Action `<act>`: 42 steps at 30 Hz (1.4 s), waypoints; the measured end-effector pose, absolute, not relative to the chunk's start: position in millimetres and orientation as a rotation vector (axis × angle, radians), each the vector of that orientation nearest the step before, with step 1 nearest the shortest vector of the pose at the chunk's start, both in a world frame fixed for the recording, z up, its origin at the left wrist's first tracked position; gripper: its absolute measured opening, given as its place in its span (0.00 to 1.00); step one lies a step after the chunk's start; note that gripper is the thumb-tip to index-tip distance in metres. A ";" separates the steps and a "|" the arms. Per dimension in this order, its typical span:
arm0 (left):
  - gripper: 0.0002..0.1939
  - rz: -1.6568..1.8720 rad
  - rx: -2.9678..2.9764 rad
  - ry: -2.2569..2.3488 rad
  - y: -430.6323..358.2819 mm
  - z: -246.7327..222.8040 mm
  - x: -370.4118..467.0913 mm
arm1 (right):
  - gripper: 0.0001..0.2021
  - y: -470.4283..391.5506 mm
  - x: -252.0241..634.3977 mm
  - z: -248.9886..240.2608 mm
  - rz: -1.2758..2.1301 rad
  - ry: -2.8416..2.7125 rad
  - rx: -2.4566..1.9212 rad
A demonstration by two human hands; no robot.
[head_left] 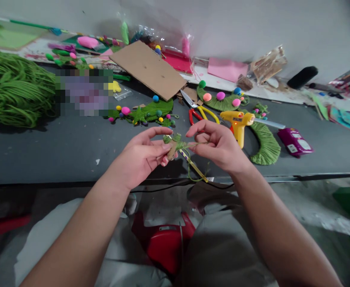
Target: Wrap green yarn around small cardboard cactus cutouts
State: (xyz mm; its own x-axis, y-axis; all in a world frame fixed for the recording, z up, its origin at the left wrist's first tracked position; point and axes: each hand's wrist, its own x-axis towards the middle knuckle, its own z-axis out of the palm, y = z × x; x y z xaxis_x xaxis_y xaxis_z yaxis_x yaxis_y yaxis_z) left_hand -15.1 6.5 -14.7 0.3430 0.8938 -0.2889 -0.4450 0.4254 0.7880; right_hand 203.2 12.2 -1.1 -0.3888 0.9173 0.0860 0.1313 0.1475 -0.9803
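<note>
My left hand [149,151] pinches a small cardboard cutout [172,153] whose upper part is wrapped in green yarn. Opposite it, my right hand [215,143] has thumb and fingers closed on the green yarn [189,146] that leads off the cutout. A loose tail of this yarn hangs below, over a yellow strip [195,168] near the table edge. Just beyond my right hand lie a yellow glue gun [237,121] and scissors [203,113] with red and yellow handles. A green yarn-wrapped crescent [264,145] rests to the right.
A big heap of green yarn [13,89] sits at the left. Pompom-dotted green pieces [151,111] and a cardboard sheet [151,69] lie behind my hands. A purple box-like device [295,142] is at the right. A red stool [165,243] stands below the table [58,159].
</note>
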 end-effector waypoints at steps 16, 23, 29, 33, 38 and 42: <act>0.16 0.868 0.553 0.527 7.9 -19.1 -22.3 | 0.10 3.3 187.0 -3.0 1.344 -1.540 -0.848; 0.14 0.845 0.435 0.482 5.2 -18.4 -17.4 | 0.08 0.5 184.2 -2.5 1.268 -1.518 -0.858; 0.10 0.810 0.427 0.494 6.1 -20.2 -15.4 | 0.07 0.1 184.4 -6.0 1.220 -1.512 -0.911; 0.09 0.736 0.454 0.481 6.1 -21.4 -17.0 | 0.06 -0.1 187.9 -3.8 1.253 -1.582 -0.863; 0.09 0.693 0.483 0.470 4.7 -19.3 -17.9 | 0.11 0.6 191.8 -1.0 1.275 -1.709 -0.855; 0.06 0.674 0.503 0.497 3.6 -17.4 -17.3 | 0.09 1.4 191.1 -0.7 1.213 -1.703 -0.877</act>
State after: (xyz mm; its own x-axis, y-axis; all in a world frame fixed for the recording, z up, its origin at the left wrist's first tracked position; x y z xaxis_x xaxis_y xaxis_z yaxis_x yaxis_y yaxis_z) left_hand -17.3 3.6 -17.4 0.6764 0.6870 -0.2656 -0.4561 0.6739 0.5813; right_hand 191.1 1.4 -0.7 -0.3963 0.8871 0.2365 0.0666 0.2846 -0.9563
